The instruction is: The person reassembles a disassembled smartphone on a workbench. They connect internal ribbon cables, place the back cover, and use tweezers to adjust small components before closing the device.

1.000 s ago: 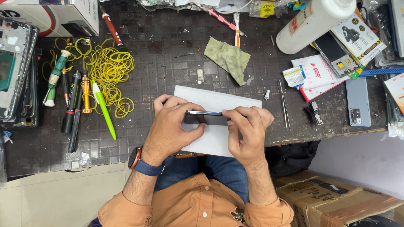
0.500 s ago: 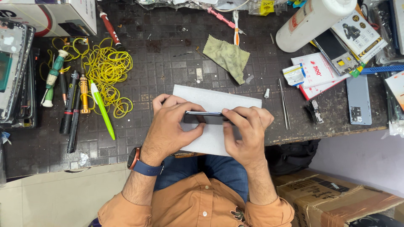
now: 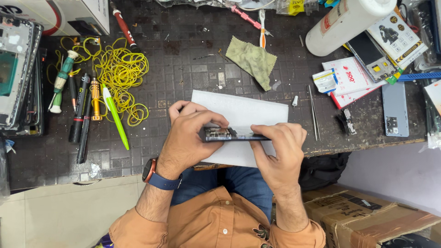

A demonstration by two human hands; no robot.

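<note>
Both hands hold a dark opened phone (image 3: 229, 134) edge-up over a white sheet (image 3: 243, 115) on the workbench. My left hand (image 3: 188, 138) grips the phone's left end, fingers curled over its top edge; a dark watch with a blue strap sits on that wrist. My right hand (image 3: 278, 149) pinches the phone's right end. Circuitry shows inside the phone's left part.
Yellow rubber bands (image 3: 121, 78), screwdrivers and a green pen (image 3: 115, 117) lie left. A green cloth (image 3: 252, 62), tweezers (image 3: 313, 112), a white bottle (image 3: 347, 20), a blue phone back (image 3: 395, 110) and packets sit right. Cardboard box (image 3: 363, 213) below the bench edge.
The phone has tilted slightly so its open inside shows at the left end. Both hands stay at about the same spot over the white sheet.
</note>
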